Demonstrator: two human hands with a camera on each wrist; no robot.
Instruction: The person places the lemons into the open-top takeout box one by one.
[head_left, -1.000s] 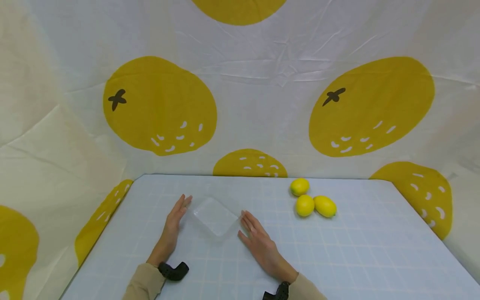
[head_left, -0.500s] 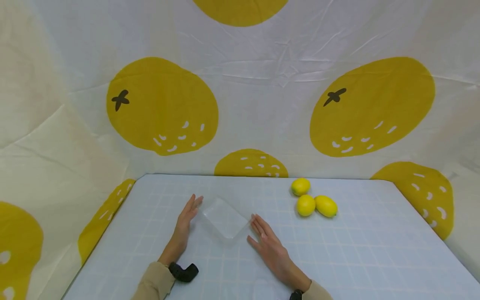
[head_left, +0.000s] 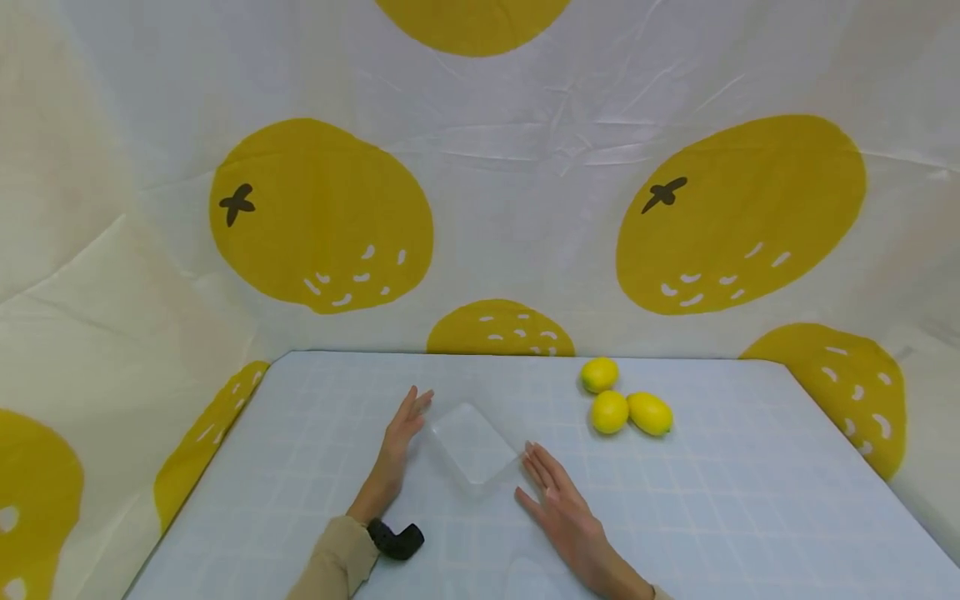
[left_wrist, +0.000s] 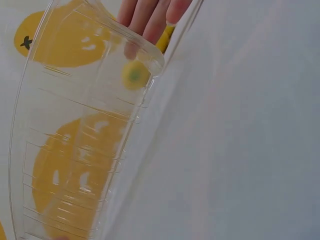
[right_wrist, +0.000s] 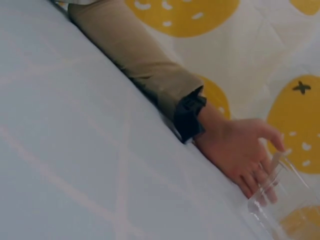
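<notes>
Beige cloth comes first: taking the clear rectangular plastic container (head_left: 474, 446) as the centre of the dial in the head view, a sleeve (head_left: 336, 557) enters at about eight o'clock, with a black wrist device (head_left: 397, 542) at its cuff. At five o'clock, by the bottom edge, lies a faint clear outline (head_left: 528, 578), too indistinct to name. Container and hands share the middle of the table. The right hand (head_left: 566, 517), at four o'clock, has its fingers extended and thumb apart, fingertips at the container's corner; the left hand (head_left: 397, 442), at nine, lays straight fingers along the opposite side. Neither curls round it. Under everything spreads a pale blue tablecloth (head_left: 750, 483) crossed by a whitish grid. Three lemons (head_left: 610, 412) cluster between two and three o'clock. Beyond the table's straight far edge rises an off-white fabric backdrop (head_left: 525, 217), creased near twelve, returning along both sides. Big yellow printed fruits fill it: one (head_left: 322, 217) at eleven, another (head_left: 742, 217) at two, each with a dark cross-shaped stem mark, and cropped ones at twelve.
</notes>
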